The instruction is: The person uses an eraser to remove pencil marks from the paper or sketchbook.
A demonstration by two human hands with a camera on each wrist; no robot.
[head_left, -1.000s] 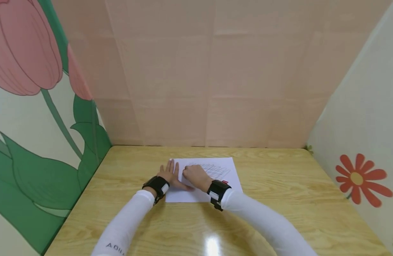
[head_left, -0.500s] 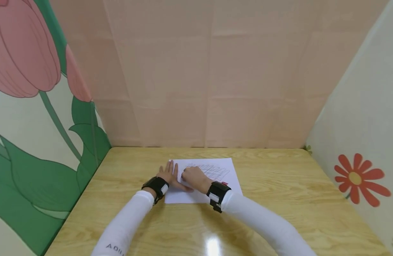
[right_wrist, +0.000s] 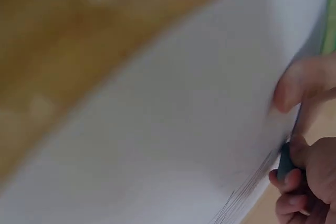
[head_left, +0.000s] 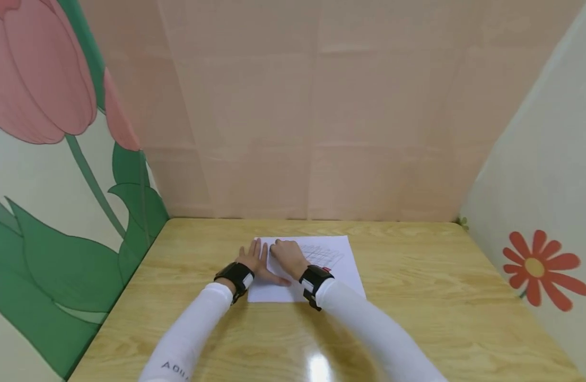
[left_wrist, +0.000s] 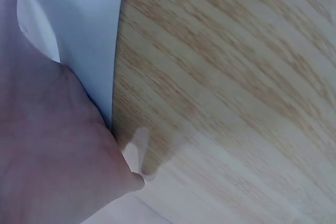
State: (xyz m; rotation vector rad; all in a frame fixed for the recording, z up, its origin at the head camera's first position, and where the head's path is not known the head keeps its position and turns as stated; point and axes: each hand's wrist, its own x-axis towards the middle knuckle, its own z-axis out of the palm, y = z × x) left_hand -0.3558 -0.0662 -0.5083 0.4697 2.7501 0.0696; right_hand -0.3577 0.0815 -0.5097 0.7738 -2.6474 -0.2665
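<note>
A white sheet of paper [head_left: 347,281] lies on the wooden table, with criss-cross grey lines [head_left: 323,255] across its upper part. My left hand [head_left: 256,263] rests flat on the paper's left side, fingers spread. In the left wrist view, the palm [left_wrist: 52,145] lies over the paper's edge. My right hand [head_left: 289,255] is curled close beside the left one, over the paper. It pinches a small dark blue-grey piece [right_wrist: 286,162], its tip at the paper where thin lines run; most of the piece is hidden by the fingers. The left thumb [right_wrist: 291,87] is just above it there.
The wooden table [head_left: 417,276] extends around the paper on all sides. A pinkish-beige cloth [head_left: 312,132] hangs behind it. Flower-painted panels stand left and right. Black straps [head_left: 315,284] are on both wrists, over white sleeves.
My right hand has moved slightly up and left across the paper, nearer the left fingers. The left hand stays put on the sheet.
</note>
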